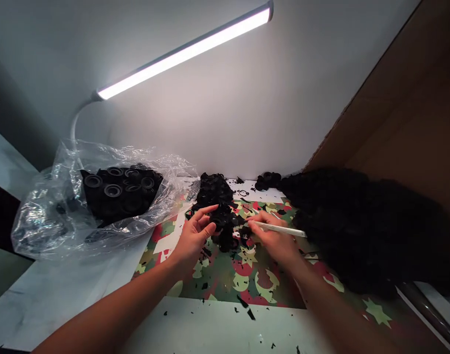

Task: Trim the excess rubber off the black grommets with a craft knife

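Note:
My left hand [195, 237] is curled around the edge of a black rubber part [222, 219], with thumb and index finger on either side of it. My right hand [274, 241] grips a slim white pen-like tool [282, 228]. Its tip is hidden near the fingers, close to the black part. Behind my left hand lies a heap of black rubber pieces [213, 189]. Black scraps are strewn over the camouflage-patterned sheet [225, 285] beneath both hands.
A clear plastic bag [40, 221] at left contains black ringed parts [114, 191]. A large dark pile [357, 226] covers the right side, beside a cardboard panel [405, 118]. A lit bar lamp [188, 51] hangs above, in front of the pale wall.

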`<state>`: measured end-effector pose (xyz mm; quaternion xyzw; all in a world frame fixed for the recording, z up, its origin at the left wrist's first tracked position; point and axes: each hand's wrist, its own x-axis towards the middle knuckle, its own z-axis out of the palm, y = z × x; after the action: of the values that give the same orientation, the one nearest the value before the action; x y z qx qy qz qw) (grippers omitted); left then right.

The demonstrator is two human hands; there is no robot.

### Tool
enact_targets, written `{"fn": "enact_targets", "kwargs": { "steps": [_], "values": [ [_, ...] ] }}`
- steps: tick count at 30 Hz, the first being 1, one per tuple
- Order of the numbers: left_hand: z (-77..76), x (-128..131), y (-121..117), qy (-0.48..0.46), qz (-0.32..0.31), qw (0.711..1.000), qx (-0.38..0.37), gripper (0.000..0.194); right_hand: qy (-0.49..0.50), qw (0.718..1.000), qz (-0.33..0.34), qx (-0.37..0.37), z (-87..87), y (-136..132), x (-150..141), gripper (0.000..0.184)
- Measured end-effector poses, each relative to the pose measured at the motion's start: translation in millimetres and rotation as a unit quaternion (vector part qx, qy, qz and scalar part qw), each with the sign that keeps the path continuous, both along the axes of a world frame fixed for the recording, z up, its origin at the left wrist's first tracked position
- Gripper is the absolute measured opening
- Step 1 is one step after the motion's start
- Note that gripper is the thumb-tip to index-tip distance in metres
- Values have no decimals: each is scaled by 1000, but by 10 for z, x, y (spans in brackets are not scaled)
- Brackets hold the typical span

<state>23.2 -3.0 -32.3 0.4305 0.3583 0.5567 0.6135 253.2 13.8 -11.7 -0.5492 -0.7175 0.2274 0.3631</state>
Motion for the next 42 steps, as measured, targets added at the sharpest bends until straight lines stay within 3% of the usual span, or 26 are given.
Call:
{"fn": "enact_targets", "kwargs": {
  "steps": [3, 8, 11, 13, 16, 19, 22, 24, 26, 28, 30, 33, 37, 42],
  "values": [
    [5, 20, -8, -15, -27, 999, -43, 27, 90, 990, 98, -45, 40, -91, -89, 23],
    [19, 37, -9, -37, -49, 995, -84, 32, 190, 973, 114, 58, -14, -209, -204, 12],
    [10, 58, -31, -31, -69, 992, -102, 36, 149, 979, 121, 70, -41, -279, -293, 21],
    [11, 75, -58, -19, -74, 992, -103, 37, 98, 986, 125, 42, -40, -323, -353, 20],
    [36, 81, -86, -1, -62, 994, -88, 39, 62, 991, 119, 0, -27, -368, -422, 35],
    [56, 47, -76, 38, -44, 998, -35, 43, 80, 991, 108, -26, -15, -390, -458, 22],
    [31, 1, -55, 157, -81, 980, 88, 39, 131, 984, 97, -78, -11, -398, -465, 9],
    [-4, -17, -50, 254, -84, 945, 187, 38, 177, 972, 99, -116, -17, -389, -452, 15],
    [-33, -28, -53, 336, -45, 903, 266, 43, 214, 962, 104, -134, -24, -364, -429, 22],
    [-37, -39, -53, 391, -7, 864, 316, 44, 242, 952, 108, -153, -21, -332, -404, 28],
    [-10, -58, -45, 409, 8, 846, 343, 43, 266, 940, 115, -182, -3, -309, -389, 31],
    [63, -91, -21, 402, 2, 852, 336, 39, 288, 923, 133, -219, 32, -302, -379, 34],
    [133, -102, -14, 426, -12, 864, 270, 31, 291, 917, 138, -234, 29, -298, -358, 37],
    [184, -52, -65, 417, -54, 886, 197, 21, 199, 959, 133, -150, -18, -249, -300, 34]
  ]
}}
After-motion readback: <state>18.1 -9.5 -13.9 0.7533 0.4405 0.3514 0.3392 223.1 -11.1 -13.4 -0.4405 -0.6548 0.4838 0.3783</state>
